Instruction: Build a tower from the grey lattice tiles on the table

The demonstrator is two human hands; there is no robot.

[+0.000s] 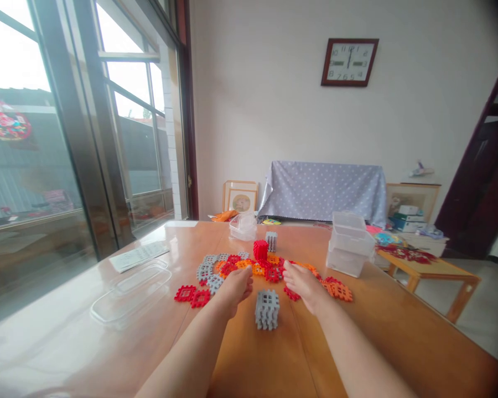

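My left hand [237,287] is over the table, left of the middle, with its fingers curled together. Opposite it, my right hand [302,284] also has its fingers bent in. Whatever either hand holds, if anything, is hidden. Between and beyond them lie orange lattice blocks [258,269] and red lattice blocks [271,273], flat square pieces with toothed edges. Grey lattice blocks [205,271] curve round on the left. Nearer me, between my wrists, stands a stack of grey lattice blocks [268,309]. A red stack [260,250] rises just behind the flat pieces.
Two loose red blocks [192,296] lie left. More orange blocks [338,289] lie right. Clear lidded boxes [346,249], a small clear container [243,226], a clear lid [130,293] and a printed sheet [139,256] rest on the table [249,365]. Another grey stack [271,241] stands farther back.
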